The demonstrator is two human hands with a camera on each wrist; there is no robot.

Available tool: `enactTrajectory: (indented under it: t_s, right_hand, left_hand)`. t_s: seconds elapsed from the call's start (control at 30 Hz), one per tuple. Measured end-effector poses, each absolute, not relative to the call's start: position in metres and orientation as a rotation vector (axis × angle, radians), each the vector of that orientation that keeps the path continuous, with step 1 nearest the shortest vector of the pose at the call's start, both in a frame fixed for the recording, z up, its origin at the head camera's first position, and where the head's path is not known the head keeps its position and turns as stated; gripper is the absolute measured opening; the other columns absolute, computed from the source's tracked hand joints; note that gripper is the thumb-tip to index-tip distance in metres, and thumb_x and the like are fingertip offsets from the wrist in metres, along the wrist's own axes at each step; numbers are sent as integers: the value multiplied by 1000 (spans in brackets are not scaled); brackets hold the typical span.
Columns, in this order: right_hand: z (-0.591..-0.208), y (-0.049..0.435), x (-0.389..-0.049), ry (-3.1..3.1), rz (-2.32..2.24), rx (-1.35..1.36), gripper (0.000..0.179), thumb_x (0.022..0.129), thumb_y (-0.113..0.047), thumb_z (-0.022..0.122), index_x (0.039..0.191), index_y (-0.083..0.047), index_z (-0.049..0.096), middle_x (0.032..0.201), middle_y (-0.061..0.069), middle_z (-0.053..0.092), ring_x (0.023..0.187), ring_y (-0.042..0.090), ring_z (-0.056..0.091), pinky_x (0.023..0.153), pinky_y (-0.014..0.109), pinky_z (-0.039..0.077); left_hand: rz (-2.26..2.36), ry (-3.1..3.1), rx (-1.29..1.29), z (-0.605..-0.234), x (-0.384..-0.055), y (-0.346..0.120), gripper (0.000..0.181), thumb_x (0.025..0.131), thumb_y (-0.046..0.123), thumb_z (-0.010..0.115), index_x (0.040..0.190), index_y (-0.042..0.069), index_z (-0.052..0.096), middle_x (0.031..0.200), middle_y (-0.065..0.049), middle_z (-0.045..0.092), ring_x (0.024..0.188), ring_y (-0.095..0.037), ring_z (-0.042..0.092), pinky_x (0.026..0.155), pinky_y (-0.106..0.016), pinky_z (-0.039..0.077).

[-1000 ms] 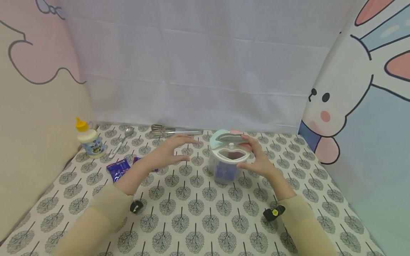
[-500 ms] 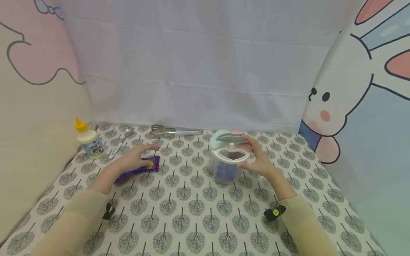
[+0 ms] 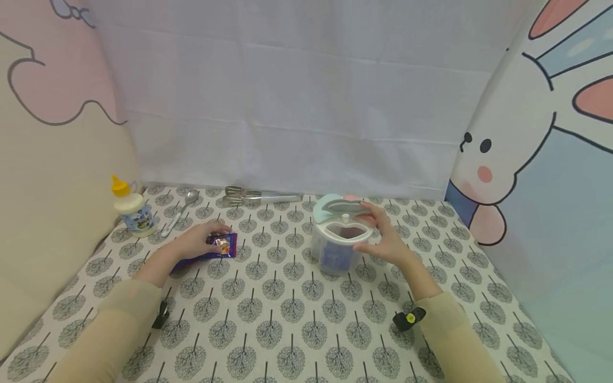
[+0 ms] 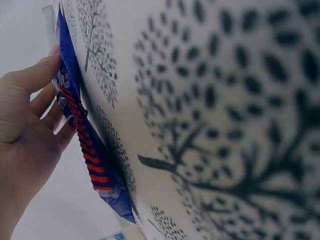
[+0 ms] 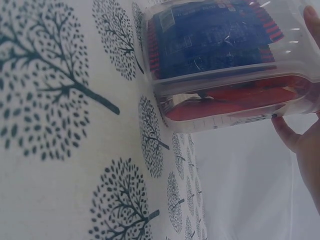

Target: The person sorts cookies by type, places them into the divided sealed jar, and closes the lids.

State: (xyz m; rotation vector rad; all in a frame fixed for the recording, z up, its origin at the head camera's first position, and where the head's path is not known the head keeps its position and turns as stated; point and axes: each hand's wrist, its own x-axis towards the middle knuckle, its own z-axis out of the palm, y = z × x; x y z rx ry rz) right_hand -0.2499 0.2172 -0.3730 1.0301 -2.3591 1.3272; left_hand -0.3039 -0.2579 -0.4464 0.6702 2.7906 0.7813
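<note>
My left hand (image 3: 198,241) is on the left of the table, gripping a small blue snack packet (image 3: 223,246) between thumb and fingers. In the left wrist view its thumb lies across the blue packet (image 4: 72,92), with the other fingers behind. More blue wrapper (image 3: 184,263) shows below the hand, partly hidden. My right hand (image 3: 385,242) holds a clear divided container (image 3: 316,249) by its top, the thumb low on the side and fingers at the raised grey flap (image 3: 342,206). Through the wall, a blue packet (image 5: 205,40) and a red packet (image 5: 235,100) show in separate compartments.
A yellow-capped bottle (image 3: 136,213) stands at the back left, with a spoon (image 3: 179,213) beside it. Metal tongs (image 3: 263,198) lie along the back, before a white curtain (image 3: 297,117). The tablecloth (image 3: 292,314) is printed with grey trees.
My left hand has moved left and down from beside the container to the blue packets, and its fingers have closed on one. The right hand has stayed on the container.
</note>
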Motion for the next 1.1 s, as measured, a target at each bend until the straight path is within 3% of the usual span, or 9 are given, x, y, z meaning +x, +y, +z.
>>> enactTrajectory:
  t_s: [0.23, 0.5, 0.73, 0.9, 1.1]
  right_hand:
    - [-369, 215, -248, -2395, 1326, 993, 94, 61, 6, 78, 139, 5, 25, 140, 28, 32, 126, 44, 35, 106, 68, 19]
    - [-371, 216, -248, -2379, 1322, 1008, 92, 61, 7, 78, 139, 6, 27, 130, 26, 44, 118, 31, 46, 106, 66, 22]
    - [-373, 216, -249, -2352, 1331, 1026, 92, 61, 8, 78, 138, 7, 27, 129, 27, 44, 118, 23, 47, 106, 66, 24]
    - [-373, 216, -248, -2367, 1330, 1018, 93, 61, 8, 78, 138, 6, 27, 132, 27, 41, 119, 32, 46, 106, 66, 23]
    - [-371, 216, -248, -2403, 1320, 993, 93, 62, 6, 79, 139, 4, 26, 139, 27, 32, 124, 46, 37, 105, 68, 22]
  left_hand:
    - [761, 2799, 693, -433, -304, -250, 43, 82, 14, 72, 123, 22, 61, 125, -14, 59, 101, -30, 59, 86, -51, 50]
    - [804, 2813, 777, -410, -301, -232, 35, 87, 17, 68, 122, 19, 63, 107, 0, 67, 93, -19, 61, 82, -43, 52]
    - [867, 2886, 793, -381, -296, -209, 35, 88, 23, 67, 123, 22, 62, 110, -6, 65, 73, -18, 54, 58, -30, 47]
    - [976, 2924, 873, -357, -290, -190, 34, 88, 24, 67, 122, 22, 62, 112, -6, 63, 73, -16, 54, 59, -27, 50]
    - [1106, 2968, 1051, -328, -277, -161, 29, 87, 23, 68, 116, 22, 66, 94, 4, 58, 75, -14, 49, 65, -28, 47]
